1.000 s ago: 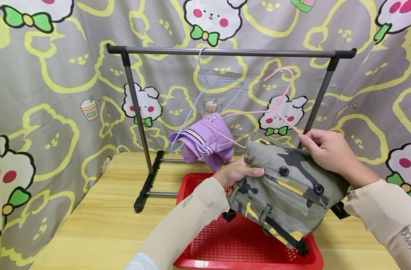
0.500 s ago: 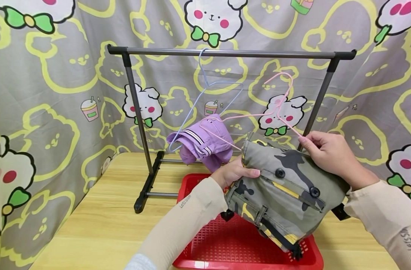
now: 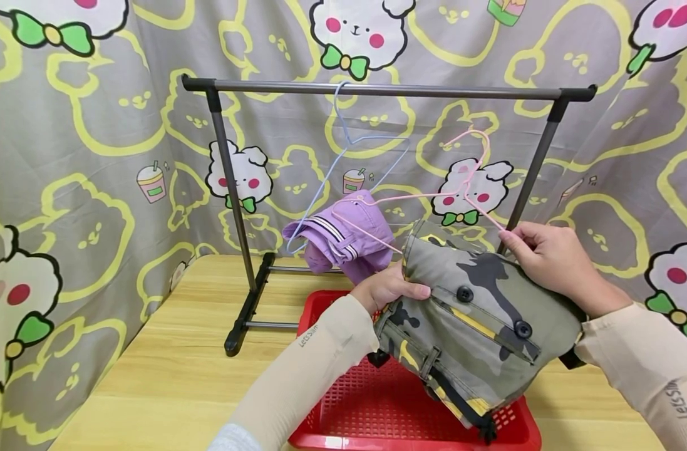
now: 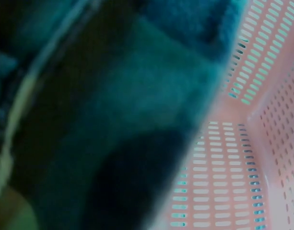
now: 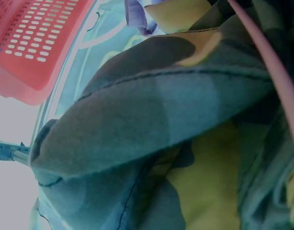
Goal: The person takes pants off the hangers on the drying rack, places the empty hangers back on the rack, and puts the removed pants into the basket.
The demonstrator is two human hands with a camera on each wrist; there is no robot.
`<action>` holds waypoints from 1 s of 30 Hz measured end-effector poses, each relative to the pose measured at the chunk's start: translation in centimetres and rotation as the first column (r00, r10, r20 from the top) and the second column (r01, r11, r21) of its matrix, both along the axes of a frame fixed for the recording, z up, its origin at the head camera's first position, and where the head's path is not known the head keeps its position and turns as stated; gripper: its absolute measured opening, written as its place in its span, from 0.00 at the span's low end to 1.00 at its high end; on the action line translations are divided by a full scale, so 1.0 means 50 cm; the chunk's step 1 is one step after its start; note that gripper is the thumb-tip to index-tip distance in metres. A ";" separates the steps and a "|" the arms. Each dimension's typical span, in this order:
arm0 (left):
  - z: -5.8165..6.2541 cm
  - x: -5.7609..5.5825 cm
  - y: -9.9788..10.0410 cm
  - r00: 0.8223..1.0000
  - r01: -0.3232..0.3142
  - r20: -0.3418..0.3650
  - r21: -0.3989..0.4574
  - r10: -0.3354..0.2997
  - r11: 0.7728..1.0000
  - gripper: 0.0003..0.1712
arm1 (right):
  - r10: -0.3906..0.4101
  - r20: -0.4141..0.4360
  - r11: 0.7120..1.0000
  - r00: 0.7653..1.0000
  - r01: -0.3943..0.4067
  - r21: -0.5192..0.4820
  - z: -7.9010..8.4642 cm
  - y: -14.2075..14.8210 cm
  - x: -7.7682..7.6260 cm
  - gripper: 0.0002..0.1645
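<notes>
In the head view, my left hand (image 3: 385,288) grips the near-left edge of folded camouflage pants (image 3: 478,313), thumb on top; its other fingers are mostly hidden. My right hand (image 3: 552,260) pinches the right arm of a pink hanger (image 3: 416,196) between thumb and forefinger. The hanger's hook is free of the rack, and its lower bar runs in behind the pants. Two dark buttons and a belt-looped waistband show on the cloth. Camouflage fabric (image 4: 137,86) fills much of the left wrist view, blurred. The hanger (image 5: 271,62) crosses the pants (image 5: 127,110) in the right wrist view.
A dark metal rack (image 3: 461,91) stands on the wooden table (image 3: 134,376). From its bar hangs a blue hanger (image 3: 323,181) carrying purple pants (image 3: 343,228). Below the camouflage pants sits a red perforated basket (image 3: 332,432). A patterned curtain (image 3: 112,113) encloses the back and sides.
The camouflage pants and my left hand have shifted slightly left. The pink hanger's hook has sunk a little. Both holds stay the same.
</notes>
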State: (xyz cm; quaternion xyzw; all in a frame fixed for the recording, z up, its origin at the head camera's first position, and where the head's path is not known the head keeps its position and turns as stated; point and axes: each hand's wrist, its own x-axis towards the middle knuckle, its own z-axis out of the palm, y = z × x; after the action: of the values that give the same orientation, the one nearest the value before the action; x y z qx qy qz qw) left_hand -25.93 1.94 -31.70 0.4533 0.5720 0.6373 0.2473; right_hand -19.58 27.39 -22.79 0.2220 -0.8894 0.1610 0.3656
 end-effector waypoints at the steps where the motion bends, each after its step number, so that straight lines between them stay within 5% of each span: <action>1: 0.000 0.001 -0.001 1.000 -0.004 0.002 -0.004 0.004 1.000 0.63 | -0.001 -0.003 1.000 1.000 0.001 0.003 -0.001 0.001 -0.001 0.14; 11: -0.002 0.007 -0.011 0.995 0.003 0.103 -0.019 -0.001 1.000 0.65 | -0.037 0.018 0.999 0.999 0.037 0.025 -0.016 0.009 -0.010 0.13; 17: -0.002 0.004 -0.017 0.985 0.061 0.162 0.006 -0.061 0.998 0.56 | -0.049 0.017 0.998 0.999 0.048 0.045 -0.019 0.014 -0.014 0.12; 30: 0.007 0.007 -0.024 0.999 -0.004 0.041 -0.032 0.005 0.999 0.68 | -0.122 0.082 0.990 0.989 0.116 0.074 -0.024 0.021 -0.019 0.14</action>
State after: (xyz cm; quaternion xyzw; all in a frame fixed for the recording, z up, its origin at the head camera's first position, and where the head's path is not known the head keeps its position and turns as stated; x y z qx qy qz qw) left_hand -25.60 0.75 -31.37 0.4347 0.5779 0.6379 0.2647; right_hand -20.51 28.44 -24.01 0.1738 -0.9212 0.1174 0.3277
